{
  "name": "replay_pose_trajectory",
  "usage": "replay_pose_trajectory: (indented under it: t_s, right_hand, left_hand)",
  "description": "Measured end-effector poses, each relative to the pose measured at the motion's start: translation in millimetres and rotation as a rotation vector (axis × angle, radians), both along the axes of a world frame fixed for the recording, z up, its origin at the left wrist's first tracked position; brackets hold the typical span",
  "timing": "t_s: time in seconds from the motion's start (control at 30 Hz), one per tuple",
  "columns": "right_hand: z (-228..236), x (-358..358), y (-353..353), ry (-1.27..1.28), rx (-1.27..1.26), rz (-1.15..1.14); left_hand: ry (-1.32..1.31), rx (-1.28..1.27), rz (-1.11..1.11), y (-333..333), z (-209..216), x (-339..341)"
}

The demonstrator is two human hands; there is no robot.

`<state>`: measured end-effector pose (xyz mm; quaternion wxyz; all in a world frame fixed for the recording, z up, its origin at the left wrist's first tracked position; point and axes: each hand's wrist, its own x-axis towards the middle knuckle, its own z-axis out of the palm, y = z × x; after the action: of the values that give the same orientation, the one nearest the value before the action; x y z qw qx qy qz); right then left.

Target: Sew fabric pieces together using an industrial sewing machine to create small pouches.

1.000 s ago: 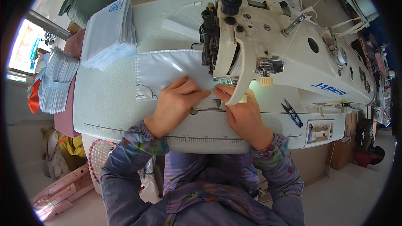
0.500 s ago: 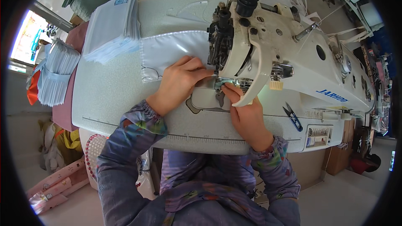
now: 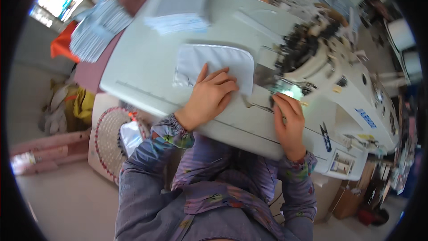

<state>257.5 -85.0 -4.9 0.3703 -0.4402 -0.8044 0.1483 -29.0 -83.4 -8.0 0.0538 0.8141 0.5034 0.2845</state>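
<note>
A shiny pale-blue piece of fabric (image 3: 234, 60) with a rounded corner lies flat on the sewing machine's table. My left hand (image 3: 209, 93) rests over its lower part, palm down, fingers out and a little apart. To the right, beside the lit needle area of the white sewing machine (image 3: 347, 76), is my right hand (image 3: 290, 120). Its thumb and fingertips come together close to the presser foot. Whatever they pinch, if anything, is too small and blurred to make out. The fabric now lies apart from the needle area.
A stack of pale-blue pieces (image 3: 178, 4) sits at the table's back left, and a tied bundle (image 3: 96, 33) lies beyond its left edge. Blue thread snips (image 3: 326, 138) lie right of my right hand. A round woven basket (image 3: 107, 138) stands below on the left.
The fabric has come away from under the needle area, leftward, with my left hand on it. My left hand has spread out from a pinch. The whole view has swung and tilted.
</note>
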Motion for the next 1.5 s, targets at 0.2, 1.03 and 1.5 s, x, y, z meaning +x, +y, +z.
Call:
replay_pose_trajectory:
  t_s: [0.2, 1.03, 1.5]
  right_hand:
    - [16.2, -106.3, -4.6, -0.08, -0.06, 0.39]
    - [-4.3, -232.7, 11.2, -0.302, 0.109, 0.496]
    - [-9.3, -235.9, 18.6, -0.212, 0.086, 0.38]
  left_hand:
    - [-0.244, -0.003, 0.246, -66.9, -9.9, -71.1]
    - [0.073, 0.207, 1.036, -89.7, -30.0, -180.0]
    - [0.074, 0.267, 0.961, -81.6, -25.3, -186.5]
